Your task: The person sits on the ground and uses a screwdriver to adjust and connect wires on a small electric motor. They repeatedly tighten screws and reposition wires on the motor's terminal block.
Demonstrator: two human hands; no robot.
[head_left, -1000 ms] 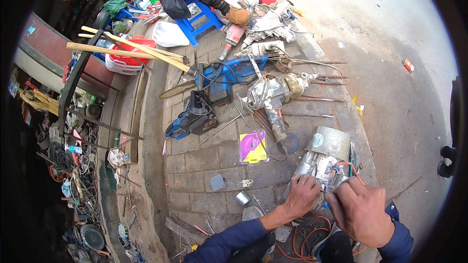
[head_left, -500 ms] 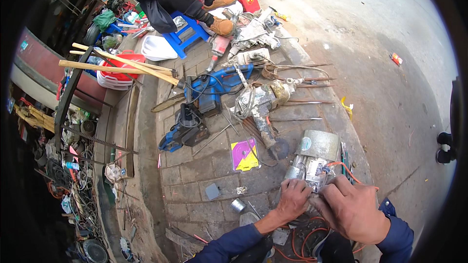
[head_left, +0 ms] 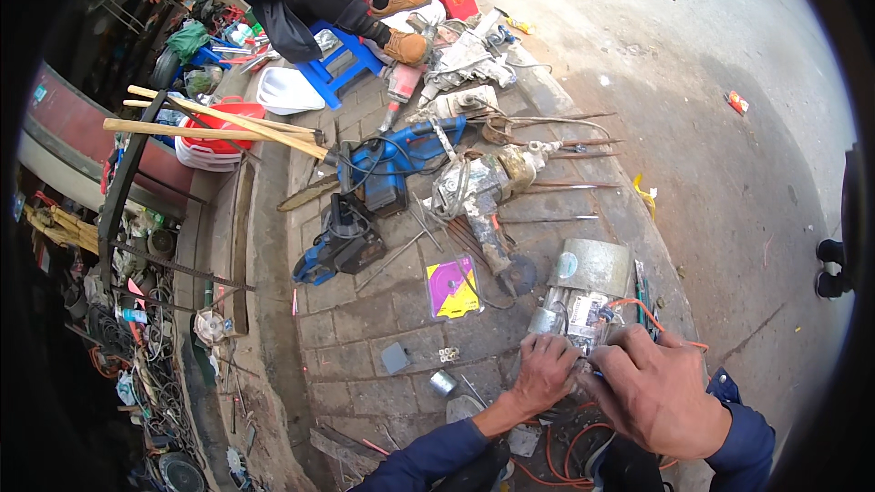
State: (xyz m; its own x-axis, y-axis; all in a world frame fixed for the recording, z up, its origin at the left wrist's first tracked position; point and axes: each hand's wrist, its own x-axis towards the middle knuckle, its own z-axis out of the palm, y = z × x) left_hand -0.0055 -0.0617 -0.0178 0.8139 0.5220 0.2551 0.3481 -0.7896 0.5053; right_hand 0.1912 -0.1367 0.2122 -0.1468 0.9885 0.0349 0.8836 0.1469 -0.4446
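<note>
Low at the right of the picture stands a small electrical machine [head_left: 585,319] with exposed wiring and a wide grey metal cylinder [head_left: 592,266] at its far end. My left hand [head_left: 545,372] is closed at its near edge, fingers bent and pressed together. Just beside it my right hand [head_left: 658,387] is closed in a pinch, its fingertips almost meeting the left ones. What either hand holds is hidden behind the fingers. An orange cable [head_left: 638,303] enters the machine beside my right hand. Left of my left hand lies a short metal cylinder [head_left: 443,383].
A blade in yellow-purple packaging [head_left: 453,288], a grey square piece [head_left: 394,358] and a small terminal block [head_left: 448,354] lie on the paving. Beyond are a rotary hammer [head_left: 478,187], a blue chainsaw [head_left: 342,241] and rods. Someone sits on a blue stool [head_left: 342,64]. Screwdrivers [head_left: 643,287] lie right of the machine.
The view has shifted slightly. My hands stay together at the machine's near edge, with only a small change in the right fingers.
</note>
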